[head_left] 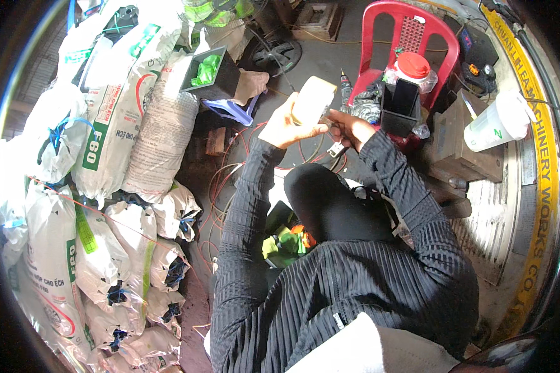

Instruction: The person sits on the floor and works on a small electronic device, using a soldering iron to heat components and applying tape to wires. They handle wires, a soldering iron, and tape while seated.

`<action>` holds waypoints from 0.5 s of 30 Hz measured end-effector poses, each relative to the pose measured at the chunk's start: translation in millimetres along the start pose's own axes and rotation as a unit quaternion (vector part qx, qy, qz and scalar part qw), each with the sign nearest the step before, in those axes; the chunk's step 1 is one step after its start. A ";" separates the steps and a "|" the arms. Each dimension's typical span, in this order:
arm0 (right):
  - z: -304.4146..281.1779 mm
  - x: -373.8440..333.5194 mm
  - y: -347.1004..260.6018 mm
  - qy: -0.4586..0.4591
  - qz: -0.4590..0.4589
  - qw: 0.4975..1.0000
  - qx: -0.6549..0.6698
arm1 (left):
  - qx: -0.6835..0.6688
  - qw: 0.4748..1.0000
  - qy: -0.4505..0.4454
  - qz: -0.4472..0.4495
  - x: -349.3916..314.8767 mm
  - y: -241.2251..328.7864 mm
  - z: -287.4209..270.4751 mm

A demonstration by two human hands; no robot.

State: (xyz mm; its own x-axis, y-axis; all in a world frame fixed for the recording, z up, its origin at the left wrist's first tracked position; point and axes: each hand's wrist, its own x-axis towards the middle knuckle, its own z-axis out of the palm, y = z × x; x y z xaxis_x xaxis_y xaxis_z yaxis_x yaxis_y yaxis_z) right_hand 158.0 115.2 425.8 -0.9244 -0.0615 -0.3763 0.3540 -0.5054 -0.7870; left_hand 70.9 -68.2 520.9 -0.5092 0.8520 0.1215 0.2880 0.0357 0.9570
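Note:
In front of me I hold up a cream-coloured, rounded block (314,99) that looks like a thick roll of tape; its exact kind is unclear. My left hand (285,129) grips its left and lower side, thumb stretched along the bottom. My right hand (353,128) is closed at its lower right edge, fingers bent inward; a small greyish bit shows there, too small to name. Just below the right hand hangs a small white connector-like piece (335,149) among cables. Dark ribbed sleeves cover both forearms. Between my legs lie green and orange pieces (290,242).
White printed sacks (115,118) pile up along the left. A dark bin (210,73) holds green plastic. Ahead right stand a red plastic chair (410,31), a red-lidded jar (413,65) and a black box (399,115). A white bucket (499,121) is farther right. Red cables (221,186) cross the floor.

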 end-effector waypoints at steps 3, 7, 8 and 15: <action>4.0 18.0 -0.2 -0.062 0.023 0.998 -0.021 | 0.012 1.000 0.010 0.008 -10.4 -8.1 -5.3; 4.3 40.1 -1.3 -0.114 0.011 0.992 0.049 | 0.058 0.996 0.048 0.054 -21.0 -21.0 -9.0; 3.5 42.4 -1.1 -0.078 -0.006 0.996 0.037 | 0.077 0.993 0.054 0.072 -25.2 -23.3 -11.0; -3.3 33.2 -3.3 -0.043 -0.031 0.999 0.006 | 0.001 0.991 -0.045 -0.124 -52.3 -31.1 -41.1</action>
State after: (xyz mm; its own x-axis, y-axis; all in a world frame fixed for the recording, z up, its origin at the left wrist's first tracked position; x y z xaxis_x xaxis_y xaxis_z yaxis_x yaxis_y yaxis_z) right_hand 126.6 117.7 414.3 -0.9534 -0.1043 -0.2832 0.2949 -0.5203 -0.8014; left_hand 55.3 -135.3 495.6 -0.4906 0.8600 -0.1406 0.1653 0.2502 0.9540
